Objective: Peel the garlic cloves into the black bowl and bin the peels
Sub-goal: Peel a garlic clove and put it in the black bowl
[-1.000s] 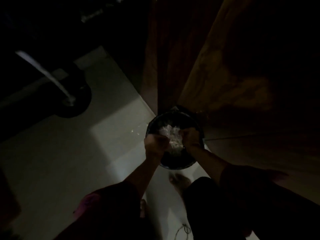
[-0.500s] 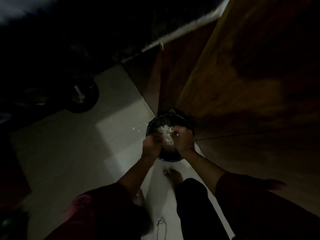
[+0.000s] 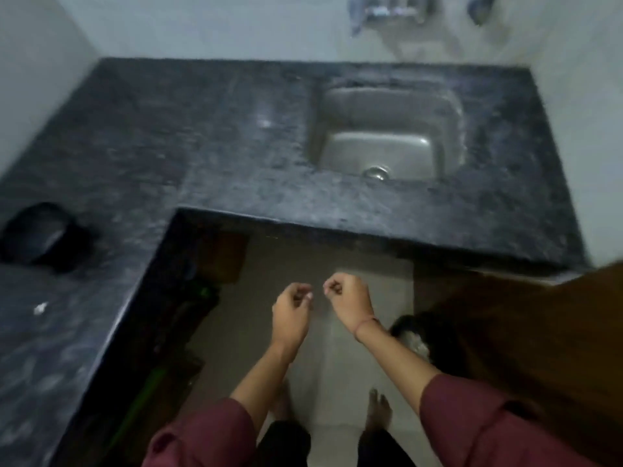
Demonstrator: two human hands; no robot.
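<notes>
Peels (image 3: pixel 418 347) lie in the bin (image 3: pixel 399 326), so binning seems nearly done. Left of it hover the left hand (image 3: pixel 291 313) and right hand (image 3: pixel 349 299), grips curled narrow. The right looks empty; whether the left pinches a speck is unclear. Next, probably: flick any scrap binward.

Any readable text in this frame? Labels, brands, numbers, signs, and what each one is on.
None can be read.
The counter, sink, tap, black bowl and bin show no print.
The frame is motion-blurred, so any small marking would be lost.
</notes>
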